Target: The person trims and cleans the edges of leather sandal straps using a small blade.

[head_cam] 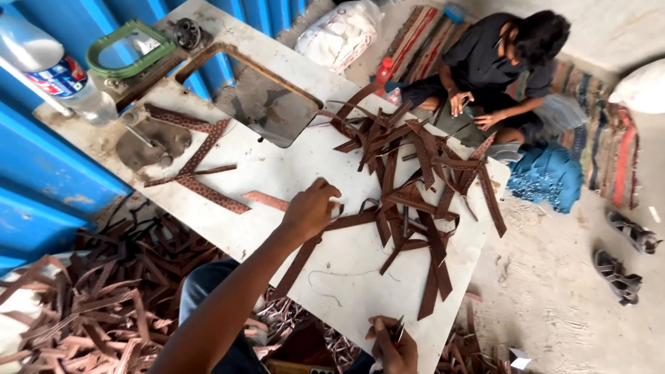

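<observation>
My left hand [312,206] reaches over the white table [291,170], its fingers curled down on a brown leather strip [352,220] at the edge of a tangled pile of brown strips [415,180]. A pinkish strip [264,201] lies just left of that hand. At the table's near edge my right hand [393,346] is closed around a small thin metal cutting tool [400,331]. A few patterned strips [208,163] lie apart at the table's left.
The table has a rectangular cut-out [260,104] near a green frame [131,48] and a plastic bottle [62,76]. Heaps of strips [90,305] cover the floor below. Another person [499,69] sits on the floor beyond, beside blue cloth [547,176] and sandals [627,256].
</observation>
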